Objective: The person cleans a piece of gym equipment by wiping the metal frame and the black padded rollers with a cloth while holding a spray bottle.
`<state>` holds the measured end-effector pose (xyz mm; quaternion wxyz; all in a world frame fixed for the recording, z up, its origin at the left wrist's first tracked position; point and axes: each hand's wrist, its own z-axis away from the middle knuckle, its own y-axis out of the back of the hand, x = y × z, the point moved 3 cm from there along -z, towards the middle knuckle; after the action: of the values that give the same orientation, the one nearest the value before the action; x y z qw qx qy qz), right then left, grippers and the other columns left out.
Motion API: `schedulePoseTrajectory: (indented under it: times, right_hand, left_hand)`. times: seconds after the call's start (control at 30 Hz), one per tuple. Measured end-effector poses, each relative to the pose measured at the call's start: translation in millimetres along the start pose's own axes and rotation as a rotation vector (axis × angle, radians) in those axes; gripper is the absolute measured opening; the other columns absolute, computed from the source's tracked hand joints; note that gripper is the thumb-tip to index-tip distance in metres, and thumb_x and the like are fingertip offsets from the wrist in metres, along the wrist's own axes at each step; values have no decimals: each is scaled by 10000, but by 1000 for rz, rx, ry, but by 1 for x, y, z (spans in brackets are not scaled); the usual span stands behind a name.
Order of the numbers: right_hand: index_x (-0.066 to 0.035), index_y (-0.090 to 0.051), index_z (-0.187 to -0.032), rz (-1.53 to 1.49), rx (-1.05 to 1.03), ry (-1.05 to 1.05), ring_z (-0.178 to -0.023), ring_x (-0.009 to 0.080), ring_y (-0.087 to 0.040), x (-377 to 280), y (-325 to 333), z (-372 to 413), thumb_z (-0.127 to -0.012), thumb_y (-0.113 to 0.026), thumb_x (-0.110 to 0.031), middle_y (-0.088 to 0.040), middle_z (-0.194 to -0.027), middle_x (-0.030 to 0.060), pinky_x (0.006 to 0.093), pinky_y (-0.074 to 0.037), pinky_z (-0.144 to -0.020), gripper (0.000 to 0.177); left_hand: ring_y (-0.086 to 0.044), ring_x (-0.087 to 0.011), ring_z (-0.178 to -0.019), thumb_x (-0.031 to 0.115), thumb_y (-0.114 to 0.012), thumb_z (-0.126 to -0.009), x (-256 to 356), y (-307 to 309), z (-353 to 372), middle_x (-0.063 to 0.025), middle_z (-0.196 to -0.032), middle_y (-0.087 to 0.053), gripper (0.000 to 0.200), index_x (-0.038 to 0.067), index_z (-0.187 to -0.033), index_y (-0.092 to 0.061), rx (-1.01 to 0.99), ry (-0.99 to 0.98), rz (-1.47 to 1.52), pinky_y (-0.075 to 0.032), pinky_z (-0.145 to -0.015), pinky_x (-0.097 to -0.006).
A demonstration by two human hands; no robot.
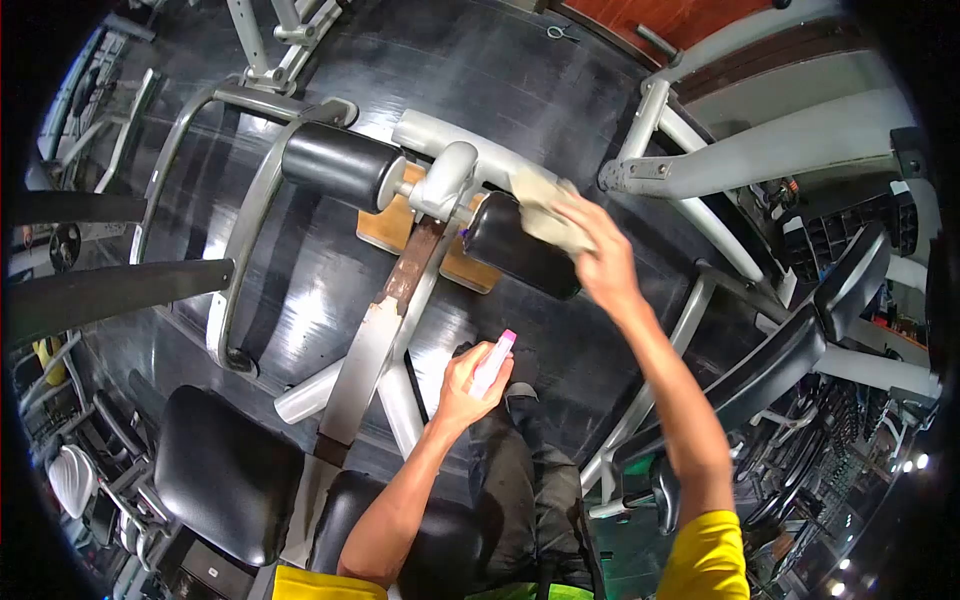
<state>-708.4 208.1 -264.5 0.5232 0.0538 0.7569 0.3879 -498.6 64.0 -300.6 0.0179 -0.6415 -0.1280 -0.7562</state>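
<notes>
Right of the beam (365, 355), near its far end, the right hand (603, 262) holds a pale cloth (548, 212) at the black roller (520, 245); whether the cloth touches it is hard to tell, as hand and cloth are slightly blurred. The fingers look partly bent, the cloth under them. Also right of the beam but nearer the person, the left hand (468, 392) has its fingers closed around a white bottle (490, 370), its pink cap (509, 337) up and tilted away from the person. Left of the beam's far end is a second roller (338, 166); wooden boards (385, 228) lie beneath that end. At the near end, black seat pads (225, 475) flank the beam, one on each side.
</notes>
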Motion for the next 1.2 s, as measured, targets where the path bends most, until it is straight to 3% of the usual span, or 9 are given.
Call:
schedulePoseTrajectory:
  times: [0.2, 0.3, 0.5, 0.57, 0.63, 0.7, 0.83, 0.97, 1.2]
  right_hand:
    - [-213, -644, -1261, 487, 24, 10, -1248, 354, -538, 3, -131, -27, -780, -565, 28, -596, -1335, 104, 437, -444, -1064, 544]
    - [-215, -624, -1289, 362, -24, 0, -1244, 340, -543, 10, -109, -8, -751, -542, 83, -586, -1350, 110, 393, -448, -1061, 621]
    - [-260, -622, -1281, 552, -114, -104, -1148, 307, -607, 38, -21, 78, -728, -562, 67, -642, -1225, 84, 392, -539, -945, 645]
    - [-230, -630, -1261, 535, -136, -285, -1175, 312, -598, 56, 8, 104, -762, -543, 91, -628, -1237, 117, 413, -529, -957, 600]
    - [-140, -616, -1241, 378, -44, -411, -1177, 342, -611, 93, 34, 129, -790, -494, 133, -646, -1218, 183, 421, -485, -996, 541]
    - [-102, -590, -1264, 144, 87, -743, -1206, 320, -610, 101, 53, 131, -830, -462, 133, -643, -1253, 199, 373, -456, -1019, 509]
    - [-69, -552, -1333, 28, 359, -490, -1231, 274, -587, 67, 25, 63, -851, -378, 118, -627, -1282, 170, 356, -424, -1049, 545]
    - [-60, -598, -1250, 34, 79, -55, -1263, 374, -516, 40, -63, -26, -770, -543, 74, -570, -1313, 200, 434, -401, -1087, 501]
    - [-213, -619, -1288, 210, -108, -174, -1259, 322, -548, 34, -75, -10, -844, -516, 34, -585, -1366, 128, 421, -441, -1063, 518]
  left_hand:
    - [-587, -53, -579, 16, -694, -871, 4, 1, -1, -21, -673, -638, 64, 4, -923, -659, -8, 78, 14, -460, -534, -242]
    - [-712, -234, -721, 31, -712, -843, 5, 6, -1, -131, -805, -705, 107, -13, -919, -650, -45, 240, -42, -534, -652, -312]
    - [-707, -249, -716, 28, -707, -849, 7, 9, -2, -132, -797, -696, 96, -13, -912, -649, 49, 123, -83, -527, -637, -321]
    - [-578, -73, -569, 46, -703, -875, 7, 8, -3, -36, -660, -625, 52, 15, -901, -671, 116, 54, -56, -443, -528, -252]
    - [-686, -274, -687, 23, -708, -843, 4, 7, -1, -138, -782, -673, 88, -8, -898, -646, 95, 147, -32, -518, -622, -325]
    - [-658, -288, -649, 27, -714, -838, 1, 4, 3, -143, -753, -642, 98, -4, -896, -642, 56, 120, -77, -505, -600, -335]
    - [-645, -291, -632, 26, -712, -834, 2, 1, 3, -145, -741, -628, 96, -4, -887, -638, 68, 90, -28, -493, -583, -341]
    - [-621, -115, -607, 23, -697, -857, 2, 4, 2, -75, -703, -654, 55, -7, -873, -654, 73, 99, -57, -485, -576, -271]
    - [-615, -115, -601, 38, -701, -861, 3, 7, 0, -74, -685, -645, 62, -5, -885, -663, 54, 85, -101, -484, -579, -273]
